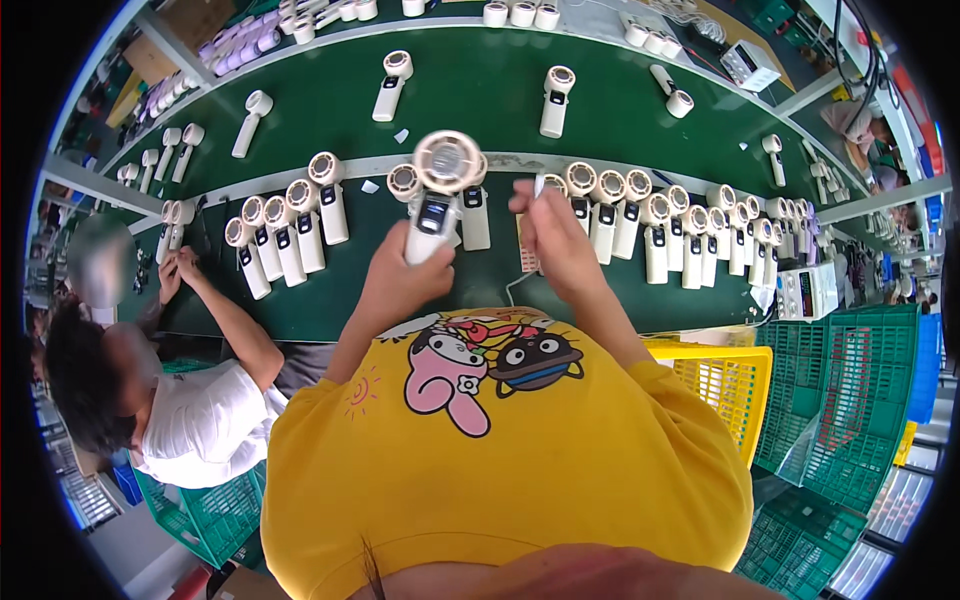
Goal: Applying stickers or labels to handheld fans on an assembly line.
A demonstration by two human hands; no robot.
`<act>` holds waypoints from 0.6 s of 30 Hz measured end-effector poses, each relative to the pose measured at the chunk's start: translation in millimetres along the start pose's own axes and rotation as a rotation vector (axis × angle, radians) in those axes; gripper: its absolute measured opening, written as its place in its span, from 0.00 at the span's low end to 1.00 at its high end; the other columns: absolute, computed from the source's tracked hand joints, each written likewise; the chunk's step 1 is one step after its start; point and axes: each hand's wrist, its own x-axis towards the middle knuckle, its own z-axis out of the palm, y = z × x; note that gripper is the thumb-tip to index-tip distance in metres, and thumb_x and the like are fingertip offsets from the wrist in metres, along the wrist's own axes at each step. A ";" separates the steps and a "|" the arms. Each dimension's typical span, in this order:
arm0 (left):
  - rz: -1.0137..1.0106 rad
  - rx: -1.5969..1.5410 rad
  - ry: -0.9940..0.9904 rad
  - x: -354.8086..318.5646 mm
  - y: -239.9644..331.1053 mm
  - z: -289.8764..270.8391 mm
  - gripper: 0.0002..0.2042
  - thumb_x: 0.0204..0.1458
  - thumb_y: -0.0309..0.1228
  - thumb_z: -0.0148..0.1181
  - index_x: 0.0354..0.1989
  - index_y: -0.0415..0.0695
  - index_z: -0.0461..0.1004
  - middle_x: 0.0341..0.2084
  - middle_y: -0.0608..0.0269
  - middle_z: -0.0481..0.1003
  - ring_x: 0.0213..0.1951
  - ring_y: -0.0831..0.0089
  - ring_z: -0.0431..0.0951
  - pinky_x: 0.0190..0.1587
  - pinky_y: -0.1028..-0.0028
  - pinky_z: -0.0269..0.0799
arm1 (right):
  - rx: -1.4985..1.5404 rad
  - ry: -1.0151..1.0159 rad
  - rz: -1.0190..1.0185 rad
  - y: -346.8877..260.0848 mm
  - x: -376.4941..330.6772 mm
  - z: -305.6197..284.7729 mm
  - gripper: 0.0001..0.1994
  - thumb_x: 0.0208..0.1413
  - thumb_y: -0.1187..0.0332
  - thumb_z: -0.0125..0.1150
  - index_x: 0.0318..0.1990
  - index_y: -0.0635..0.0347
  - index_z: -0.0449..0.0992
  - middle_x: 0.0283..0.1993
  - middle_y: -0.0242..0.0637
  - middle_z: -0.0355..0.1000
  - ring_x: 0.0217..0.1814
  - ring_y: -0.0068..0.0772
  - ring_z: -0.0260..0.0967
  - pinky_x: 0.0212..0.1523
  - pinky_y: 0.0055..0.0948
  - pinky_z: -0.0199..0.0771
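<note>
My left hand (408,272) is closed around the handle of a cream handheld fan (446,165), held upright with its round head at the top and a dark display on the handle. To its right, my right hand (563,245) is raised over the bench, its fingers pinching a small white piece (539,186) whose kind I cannot make out. Behind the held fan lie two more fans, one of them a cream fan (477,218) partly covered by it. A pale strip with a grid of small marks (528,258) lies beside my right wrist.
Rows of cream fans (290,255) lie left of my hands, with more fans (690,240) to the right. Beyond a grey rail, a green belt (470,100) carries spaced fans. A co-worker (205,420) sits at the left. A yellow basket (755,400) and green crates (840,380) stand right.
</note>
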 end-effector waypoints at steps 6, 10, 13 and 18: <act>0.108 0.228 -0.206 -12.6 20.1 4.9 0.20 0.39 0.37 0.60 0.36 0.36 0.64 0.23 0.59 0.69 0.23 0.72 0.69 0.29 0.75 0.68 | -0.097 -0.135 -0.407 -21.3 15.2 -4.4 0.14 0.59 0.61 0.43 0.43 0.64 0.66 0.34 0.33 0.66 0.23 0.15 0.53 0.22 0.12 0.50; 0.386 0.542 -0.182 -11.2 28.0 3.7 0.24 0.37 0.39 0.62 0.38 0.36 0.63 0.25 0.55 0.71 0.25 0.69 0.71 0.32 0.74 0.69 | 0.553 -0.243 0.177 -30.9 12.2 -8.0 0.18 0.58 0.59 0.44 0.48 0.66 0.63 0.37 0.37 0.66 0.28 0.18 0.58 0.27 0.13 0.58; 0.473 0.462 -0.221 -8.0 18.8 10.2 0.26 0.37 0.39 0.61 0.41 0.36 0.61 0.26 0.54 0.71 0.24 0.69 0.71 0.30 0.74 0.68 | 0.542 -0.280 0.117 -40.7 3.3 -9.1 0.19 0.58 0.59 0.44 0.48 0.66 0.62 0.37 0.37 0.66 0.30 0.19 0.60 0.29 0.14 0.60; 0.236 -0.005 -0.464 -0.5 21.5 11.6 0.28 0.39 0.40 0.61 0.45 0.36 0.59 0.25 0.53 0.70 0.21 0.68 0.70 0.25 0.75 0.67 | 0.169 -0.178 -0.225 -38.0 -4.5 -3.9 0.17 0.59 0.60 0.44 0.46 0.67 0.64 0.35 0.37 0.67 0.31 0.21 0.63 0.30 0.15 0.62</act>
